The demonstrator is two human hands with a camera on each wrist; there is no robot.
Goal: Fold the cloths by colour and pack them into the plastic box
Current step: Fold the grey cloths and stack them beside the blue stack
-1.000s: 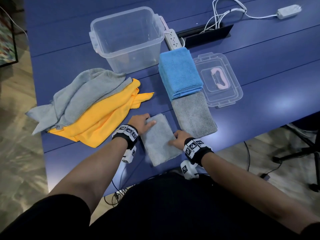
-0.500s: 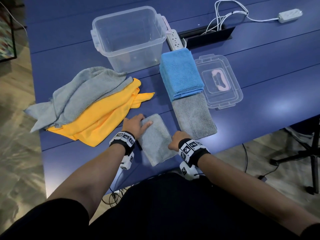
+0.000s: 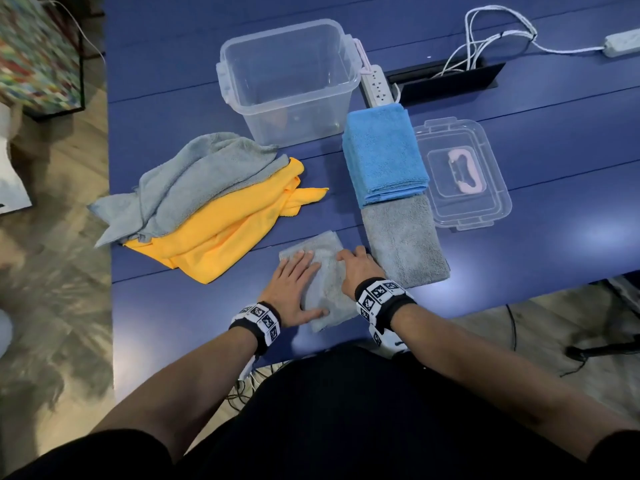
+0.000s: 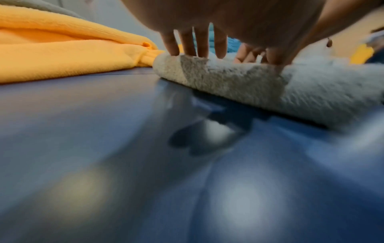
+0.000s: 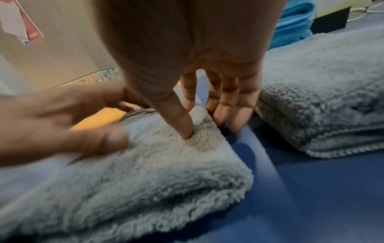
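A small folded grey cloth (image 3: pixel 327 273) (image 4: pixel 228 77) (image 5: pixel 155 172) lies near the table's front edge. My left hand (image 3: pixel 294 282) lies flat on its left half, fingers (image 4: pixel 197 42) straight and spread. My right hand (image 3: pixel 358 268) is at its right edge, thumb (image 5: pixel 178 118) pressing the top and straight fingers down beside the edge. A second folded grey cloth (image 3: pixel 403 244) (image 5: pixel 324 102) lies just to the right, and behind it a folded blue stack (image 3: pixel 382 157). The clear plastic box (image 3: pixel 287 81) stands empty at the back.
A loose pile of grey cloth (image 3: pixel 194 181) over yellow cloth (image 3: pixel 221 237) (image 4: pixel 62 54) lies left of the hands. The box's clear lid (image 3: pixel 460 171) lies right of the blue stack. A power strip (image 3: pixel 375 86) and cables (image 3: pixel 485 32) are behind. The blue table's (image 3: pixel 554 237) front edge is close.
My left hand has slid from the cloth's far left corner onto its top. My right hand has moved forward along the right edge, and its fingers have straightened.
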